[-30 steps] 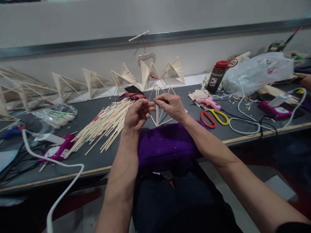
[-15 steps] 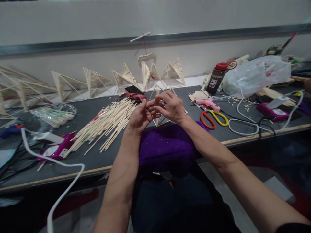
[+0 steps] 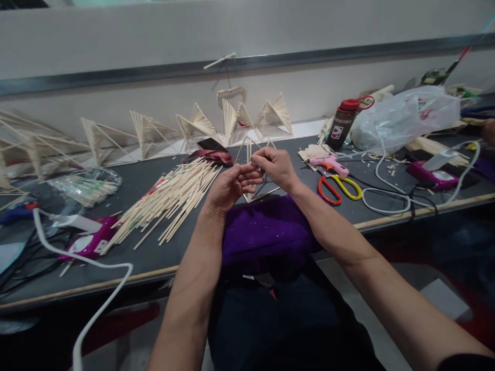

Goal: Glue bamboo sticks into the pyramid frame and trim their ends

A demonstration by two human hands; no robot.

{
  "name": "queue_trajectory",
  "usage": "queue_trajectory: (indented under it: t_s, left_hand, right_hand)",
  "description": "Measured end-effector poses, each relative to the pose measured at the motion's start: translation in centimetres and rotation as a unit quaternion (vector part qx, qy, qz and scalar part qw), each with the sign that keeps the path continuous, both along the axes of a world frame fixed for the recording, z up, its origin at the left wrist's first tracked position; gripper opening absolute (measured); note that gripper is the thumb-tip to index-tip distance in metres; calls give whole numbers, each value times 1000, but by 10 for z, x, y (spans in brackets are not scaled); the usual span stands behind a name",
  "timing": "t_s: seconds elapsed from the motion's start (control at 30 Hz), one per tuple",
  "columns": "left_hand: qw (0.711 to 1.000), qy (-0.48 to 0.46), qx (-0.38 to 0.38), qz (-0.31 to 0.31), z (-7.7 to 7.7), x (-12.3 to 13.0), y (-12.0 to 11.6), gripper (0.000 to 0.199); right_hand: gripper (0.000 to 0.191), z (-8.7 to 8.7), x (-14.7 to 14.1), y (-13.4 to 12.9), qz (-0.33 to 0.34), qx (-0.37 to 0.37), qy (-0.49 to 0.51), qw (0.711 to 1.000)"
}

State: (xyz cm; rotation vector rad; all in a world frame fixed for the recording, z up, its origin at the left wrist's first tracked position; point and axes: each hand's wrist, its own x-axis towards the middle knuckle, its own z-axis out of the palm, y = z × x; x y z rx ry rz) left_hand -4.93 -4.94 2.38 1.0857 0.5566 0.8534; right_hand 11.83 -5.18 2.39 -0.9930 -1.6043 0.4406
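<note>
My left hand (image 3: 232,188) is turned palm up, its fingers loosely spread. My right hand (image 3: 276,166) has thumb and forefinger pinched together right at the left fingertips. Anything in that pinch is too small to make out. Just behind the hands a small frame of wooden sticks (image 3: 249,196) stands on the table, partly hidden by them. A purple cloth bundle (image 3: 266,226) lies below my wrists at the table's edge. To the left of my left hand is a loose heap of thin wooden sticks (image 3: 174,193).
Fan-shaped stick models (image 3: 199,123) line the wall. Scissors (image 3: 340,188), a pink glue gun (image 3: 330,165), a bottle (image 3: 342,123) and a plastic bag (image 3: 410,116) are on the right. White cables (image 3: 112,265) cross both sides. Another person's hand (image 3: 489,131) shows at the far right.
My right hand's fingers have closed into a pinch at the left fingertips. The left hand has stayed palm up nearly in place. The view has shifted slightly.
</note>
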Motion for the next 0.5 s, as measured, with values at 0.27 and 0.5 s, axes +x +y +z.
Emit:
queue_trajectory:
  t_s: [0.27,0.5]
  left_hand:
    - [998,-12,24,51,-3,2,0,24]
    - [995,-24,50,86,-6,6,-1,26]
  right_hand:
    - [26,1,-4,-3,55,-44,50,996]
    - [28,-4,-6,-4,-43,61,-76,994]
